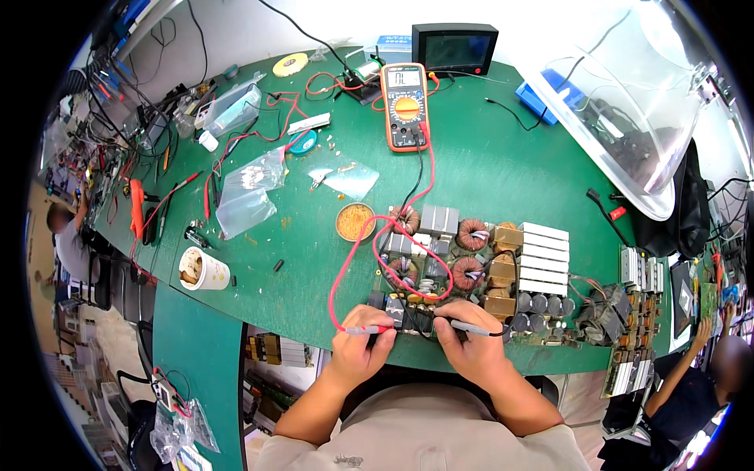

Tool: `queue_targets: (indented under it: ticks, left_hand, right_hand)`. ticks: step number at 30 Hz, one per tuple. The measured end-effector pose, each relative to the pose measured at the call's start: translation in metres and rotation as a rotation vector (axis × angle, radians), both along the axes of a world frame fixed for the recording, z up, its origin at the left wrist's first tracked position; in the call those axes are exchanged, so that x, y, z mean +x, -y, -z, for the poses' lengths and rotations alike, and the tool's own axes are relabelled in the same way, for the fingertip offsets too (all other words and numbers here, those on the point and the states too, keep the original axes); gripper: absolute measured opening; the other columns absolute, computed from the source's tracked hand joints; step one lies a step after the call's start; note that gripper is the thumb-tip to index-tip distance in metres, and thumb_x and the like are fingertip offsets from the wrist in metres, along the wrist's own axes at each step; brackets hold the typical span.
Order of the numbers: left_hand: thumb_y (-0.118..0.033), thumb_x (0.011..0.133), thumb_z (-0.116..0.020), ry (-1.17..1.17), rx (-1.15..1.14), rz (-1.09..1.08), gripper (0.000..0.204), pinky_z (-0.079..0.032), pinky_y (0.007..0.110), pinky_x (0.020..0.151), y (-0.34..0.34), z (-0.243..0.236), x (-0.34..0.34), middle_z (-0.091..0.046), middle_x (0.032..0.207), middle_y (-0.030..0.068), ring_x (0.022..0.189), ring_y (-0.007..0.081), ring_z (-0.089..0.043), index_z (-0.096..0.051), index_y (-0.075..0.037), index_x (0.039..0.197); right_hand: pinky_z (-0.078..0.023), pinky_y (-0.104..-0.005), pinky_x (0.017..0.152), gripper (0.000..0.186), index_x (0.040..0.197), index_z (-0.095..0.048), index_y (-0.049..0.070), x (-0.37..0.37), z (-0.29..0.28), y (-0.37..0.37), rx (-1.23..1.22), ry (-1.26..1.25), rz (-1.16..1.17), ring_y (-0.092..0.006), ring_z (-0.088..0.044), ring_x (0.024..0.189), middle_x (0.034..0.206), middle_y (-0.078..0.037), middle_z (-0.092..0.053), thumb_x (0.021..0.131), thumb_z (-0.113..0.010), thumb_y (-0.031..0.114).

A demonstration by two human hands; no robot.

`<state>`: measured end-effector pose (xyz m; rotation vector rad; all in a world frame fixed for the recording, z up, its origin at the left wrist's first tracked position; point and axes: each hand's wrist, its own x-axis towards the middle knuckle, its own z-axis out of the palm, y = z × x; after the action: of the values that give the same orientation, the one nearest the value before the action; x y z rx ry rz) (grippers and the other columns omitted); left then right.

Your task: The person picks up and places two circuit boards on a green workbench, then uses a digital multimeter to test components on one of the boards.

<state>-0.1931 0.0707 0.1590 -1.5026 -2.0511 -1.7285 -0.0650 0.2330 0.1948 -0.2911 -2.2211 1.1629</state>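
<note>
My left hand (357, 349) is closed on a red-tipped probe (364, 330) at the near left edge of a large power circuit board (442, 240) with copper coils, capacitors and white finned heatsinks. My right hand (475, 349) grips a black probe (470, 326) a little to the right. Both probe tips point inward at the board's front components; whether they touch is too small to tell. Red and black leads run up to an orange multimeter (408, 107) lying at the back, its display lit. A tin of amber flux-like material (355, 221) sits left of the board.
A paper cup (203, 271), plastic bags (247, 200) and tangled wires lie leftward. A monitor (454, 49) stands behind. A clear domed cover (613, 137), blue tray (536, 110) and more boards (631, 330) occupy the right. Other people (693, 392) work at both sides.
</note>
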Motion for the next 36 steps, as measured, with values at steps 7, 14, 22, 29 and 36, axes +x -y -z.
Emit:
queue_targets:
  ticks: [7,14,22,29,36]
  left_hand:
    - [-0.004,0.090,-0.066,0.191,0.056,-0.004,0.010,-0.052,0.038,0.070,0.007,0.012,0.002,-0.065,0.086,0.0136,0.075,0.0294,-0.063,-0.060,0.001,0.097]
    - [-0.005,0.092,-0.064,0.142,0.019,0.002,0.010,-0.051,0.038,0.069,0.005,0.010,0.000,-0.064,0.086,0.0134,0.075,0.0287,-0.063,-0.059,0.001,0.097]
    - [-0.005,0.091,-0.064,0.157,0.013,-0.014,0.010,-0.051,0.037,0.069,0.003,0.011,0.001,-0.064,0.085,0.0135,0.075,0.0282,-0.063,-0.059,0.002,0.097]
    - [-0.006,0.092,-0.062,0.154,0.012,-0.016,0.011,-0.050,0.035,0.067,0.003,0.011,0.002,-0.064,0.083,0.0135,0.074,0.0262,-0.062,-0.058,0.003,0.096]
    - [-0.007,0.093,-0.062,0.159,0.021,0.004,0.013,-0.049,0.035,0.066,0.003,0.012,0.000,-0.064,0.084,0.0137,0.074,0.0249,-0.062,-0.056,0.003,0.099]
  right_hand:
    - [-0.053,-0.0286,0.067,0.013,0.102,-0.061,-0.004,0.013,0.010,-0.001,-0.439,0.047,0.033,-0.0156,-0.067,0.078,0.086,-0.010,-0.065,0.096,-0.063,0.008]
    - [-0.057,-0.0282,0.077,0.017,0.108,-0.057,-0.005,0.015,0.012,-0.002,-0.826,-0.206,-0.016,-0.0153,-0.069,0.087,0.089,-0.009,-0.065,0.099,-0.058,0.010]
    - [-0.057,-0.0298,0.072,0.023,0.111,-0.054,-0.003,0.018,0.014,-0.013,-0.914,-0.270,-0.070,-0.0199,-0.070,0.086,0.087,-0.012,-0.068,0.100,-0.057,0.016]
    - [-0.058,-0.0378,0.076,0.025,0.113,-0.053,-0.002,0.021,0.017,-0.018,-0.980,-0.319,-0.128,-0.0251,-0.070,0.088,0.089,-0.014,-0.069,0.100,-0.057,0.018]
    - [-0.058,-0.0419,0.076,0.025,0.113,-0.053,-0.003,0.019,0.015,-0.021,-1.106,-0.393,-0.130,-0.0288,-0.071,0.086,0.085,-0.017,-0.070,0.101,-0.056,0.018]
